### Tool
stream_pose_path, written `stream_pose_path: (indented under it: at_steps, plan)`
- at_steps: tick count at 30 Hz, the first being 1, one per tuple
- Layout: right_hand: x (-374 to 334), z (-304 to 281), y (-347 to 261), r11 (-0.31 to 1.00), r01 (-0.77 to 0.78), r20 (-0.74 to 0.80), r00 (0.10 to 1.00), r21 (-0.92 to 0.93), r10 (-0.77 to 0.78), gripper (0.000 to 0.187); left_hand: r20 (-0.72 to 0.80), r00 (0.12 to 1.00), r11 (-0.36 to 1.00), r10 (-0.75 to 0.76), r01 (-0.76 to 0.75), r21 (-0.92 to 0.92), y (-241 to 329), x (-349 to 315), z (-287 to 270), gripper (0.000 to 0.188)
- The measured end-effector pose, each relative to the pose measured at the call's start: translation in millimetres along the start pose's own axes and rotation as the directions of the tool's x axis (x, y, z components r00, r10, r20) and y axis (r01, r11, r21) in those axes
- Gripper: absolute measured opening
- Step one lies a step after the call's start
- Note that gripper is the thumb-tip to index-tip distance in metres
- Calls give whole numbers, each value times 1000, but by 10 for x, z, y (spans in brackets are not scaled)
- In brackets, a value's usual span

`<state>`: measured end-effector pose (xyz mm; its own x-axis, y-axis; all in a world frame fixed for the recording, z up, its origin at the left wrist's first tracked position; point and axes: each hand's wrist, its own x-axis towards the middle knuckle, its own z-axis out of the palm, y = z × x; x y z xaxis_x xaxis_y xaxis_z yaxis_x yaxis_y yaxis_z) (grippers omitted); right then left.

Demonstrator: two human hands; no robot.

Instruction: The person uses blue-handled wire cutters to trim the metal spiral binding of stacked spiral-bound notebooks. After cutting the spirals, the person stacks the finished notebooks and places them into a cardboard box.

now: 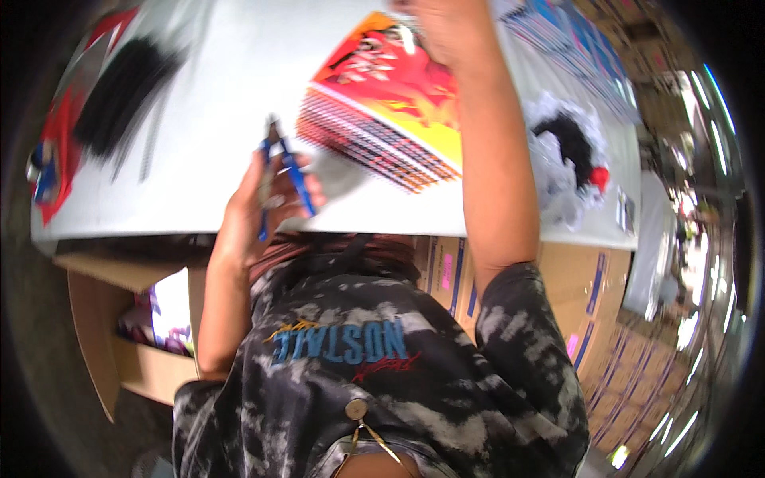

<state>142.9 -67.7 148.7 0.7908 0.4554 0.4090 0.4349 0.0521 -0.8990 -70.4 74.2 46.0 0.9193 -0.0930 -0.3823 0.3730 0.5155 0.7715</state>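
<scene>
My left hand [253, 191] is closed around a pair of pliers [296, 182] with blue handles, their dark jaws pointing away from me over the white table [231, 95]. Right of the pliers sits a stack of spiral-bound notebooks [390, 99] with red, orange and yellow covers, its bound edges turned toward me. My right arm stretches along the stack's right side. At the far edge of the picture my right hand [446, 32] is over the far part of the top cover; its fingers are blurred and partly cut off.
A bundle of thin black rods or coils [127, 95] lies at left, beside red sheets [68, 119]. Blue-covered notebooks [578, 48] are stacked far right. Nearer lies a clear plastic bag [550, 171] with black material. An open carton [151, 370] stands below left; closed cartons [586, 287] stand right.
</scene>
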Motion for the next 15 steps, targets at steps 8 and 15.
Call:
stream_pose_path:
  at_steps: [8, 15]
  plan:
    - [-1335, -2763, 181, 735, -393, -769, 581, -553, -267, 25, -89, 993, 996, -75, 71, -52, -157, 31, -139, 58]
    - [-1316, -2763, -23, 576, -255, -561, 694, -777, -450, 27, -22, 999, 998, -33, 32, -48, -155, 48, -79, 53]
